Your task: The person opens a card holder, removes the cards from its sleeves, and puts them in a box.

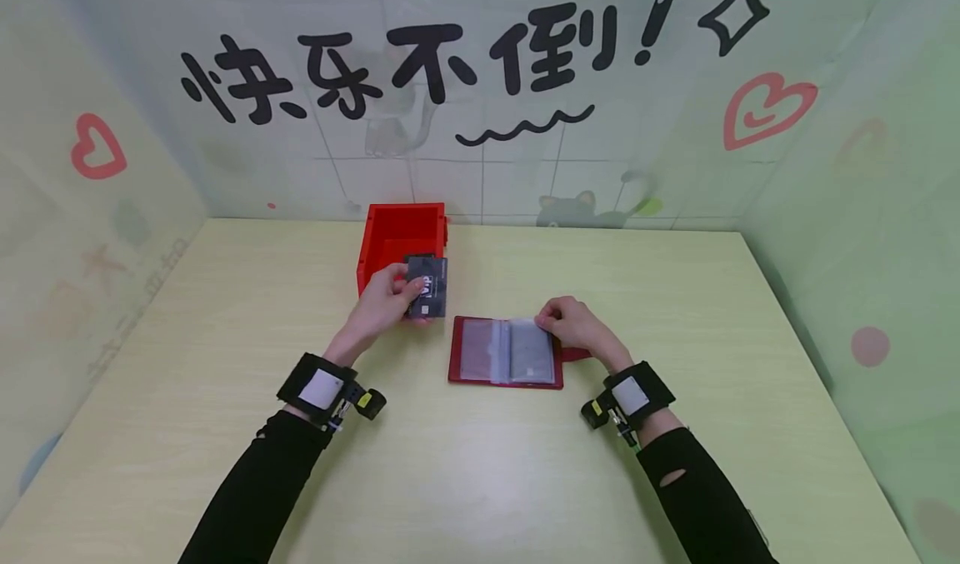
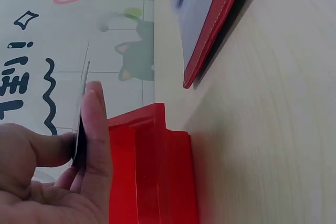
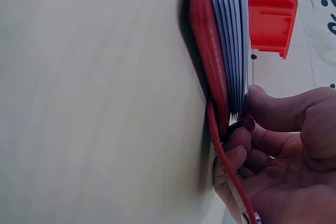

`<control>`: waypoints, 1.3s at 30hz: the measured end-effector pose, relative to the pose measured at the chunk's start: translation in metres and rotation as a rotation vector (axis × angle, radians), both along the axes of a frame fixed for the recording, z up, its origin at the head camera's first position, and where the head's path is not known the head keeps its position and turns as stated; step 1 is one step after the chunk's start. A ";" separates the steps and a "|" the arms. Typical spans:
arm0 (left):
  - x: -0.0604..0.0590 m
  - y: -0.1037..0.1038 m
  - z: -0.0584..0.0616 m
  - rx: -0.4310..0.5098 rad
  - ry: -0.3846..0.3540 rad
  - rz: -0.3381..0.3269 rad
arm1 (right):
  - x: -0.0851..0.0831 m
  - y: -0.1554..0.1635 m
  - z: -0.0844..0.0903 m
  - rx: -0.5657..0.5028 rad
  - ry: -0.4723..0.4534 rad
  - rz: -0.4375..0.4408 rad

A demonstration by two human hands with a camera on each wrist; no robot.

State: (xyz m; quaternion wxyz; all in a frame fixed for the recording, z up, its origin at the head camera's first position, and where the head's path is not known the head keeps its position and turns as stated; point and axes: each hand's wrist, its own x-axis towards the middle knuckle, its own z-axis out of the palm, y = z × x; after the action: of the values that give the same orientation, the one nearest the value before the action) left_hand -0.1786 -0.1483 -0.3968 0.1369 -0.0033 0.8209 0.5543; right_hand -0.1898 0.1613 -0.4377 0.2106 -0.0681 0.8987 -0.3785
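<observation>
A dark card [image 1: 429,297] is pinched between the thumb and fingers of my left hand [image 1: 384,301], just in front of the red bin. Seen edge-on in the left wrist view, the card [image 2: 81,129] stands upright in that hand. To its right a red card holder [image 1: 456,351] lies spread on the table, its clear plastic sleeves [image 1: 531,356] showing. My right hand [image 1: 573,324] pinches the sleeves at their upper right corner. In the right wrist view the thumb presses the top of the stacked sleeves [image 3: 231,45], with fingers curled beneath their edge.
The red bin [image 1: 405,222] stands at the back of the light wooden table [image 1: 480,464], near the printed backdrop. A red strap [image 1: 576,354] sticks out from the holder's right side, under my right wrist.
</observation>
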 end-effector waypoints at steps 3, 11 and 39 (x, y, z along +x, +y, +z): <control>-0.003 -0.001 0.001 -0.017 0.028 0.061 | 0.000 0.000 0.000 -0.004 0.000 -0.003; -0.012 -0.001 0.004 -0.038 0.079 0.148 | -0.001 -0.001 0.001 -0.014 0.005 -0.008; -0.043 0.015 -0.015 -0.375 0.142 0.111 | 0.002 0.000 0.001 0.002 -0.004 -0.012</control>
State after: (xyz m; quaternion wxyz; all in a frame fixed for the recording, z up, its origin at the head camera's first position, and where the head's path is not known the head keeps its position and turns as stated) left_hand -0.2214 -0.1333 -0.4121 0.0450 -0.0347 0.9159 0.3974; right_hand -0.1882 0.1616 -0.4367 0.2105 -0.0617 0.8991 -0.3789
